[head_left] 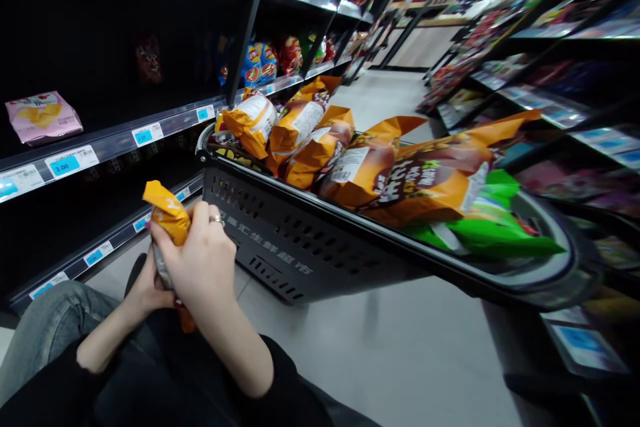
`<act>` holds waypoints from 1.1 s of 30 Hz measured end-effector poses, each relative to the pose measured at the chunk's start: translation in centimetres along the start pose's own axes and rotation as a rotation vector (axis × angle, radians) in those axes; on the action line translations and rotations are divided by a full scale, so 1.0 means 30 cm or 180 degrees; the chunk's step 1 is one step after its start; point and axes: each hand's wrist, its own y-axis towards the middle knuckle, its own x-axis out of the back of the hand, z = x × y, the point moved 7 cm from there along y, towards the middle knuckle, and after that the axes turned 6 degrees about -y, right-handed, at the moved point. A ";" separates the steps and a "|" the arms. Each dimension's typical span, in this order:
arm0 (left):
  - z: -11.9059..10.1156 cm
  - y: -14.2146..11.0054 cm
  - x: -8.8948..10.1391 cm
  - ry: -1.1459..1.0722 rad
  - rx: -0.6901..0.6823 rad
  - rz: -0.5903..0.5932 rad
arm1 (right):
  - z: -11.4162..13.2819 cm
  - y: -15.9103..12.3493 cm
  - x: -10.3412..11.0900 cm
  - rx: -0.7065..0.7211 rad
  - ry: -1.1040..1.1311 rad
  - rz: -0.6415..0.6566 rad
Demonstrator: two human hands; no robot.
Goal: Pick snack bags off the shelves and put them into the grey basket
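Shopping basket [300,240]: set in the aisle beside the shelving, heaped with orange snack bags [367,170] jutting above the rim, with a green snack bag [500,223] under them toward the right end.

Yellow-orange snack bag [171,213]: held outside the basket, just beside the left end of the near long wall; printing too covered to read.

Right hand [206,250]: wrapped firmly around the upper part of that bag, wearing a ring.

Left hand [149,288]: curled around the lower part of the same bag, partly hidden behind it.

Step in hand: looks like handling a single bag two-handed beside the basket; cannot tell whether bound for the basket or away from it.

Next move: seems to call for keeping a secure hold without crushing the contents and, if headed into the basket, for lifting clear of the rim and the piled bags.

Shelf [115,144]: runs left of the basket, carrying a pink snack packet [44,119].

Blue chip bags [255,65]: lined up on the shelving beyond the basket's left end.
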 end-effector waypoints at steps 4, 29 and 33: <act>0.004 -0.017 0.023 -0.0844 0.0494 -0.0083 | 0.017 0.006 -0.023 0.0344 0.1409 0.0795; 0.024 -0.023 -0.025 -0.0755 0.1178 0.0284 | -0.189 0.099 -0.224 -0.1280 0.4062 0.1385; 0.035 -0.025 -0.017 -0.0695 0.1245 -0.0061 | -0.208 0.100 -0.256 -0.1310 0.3848 0.1348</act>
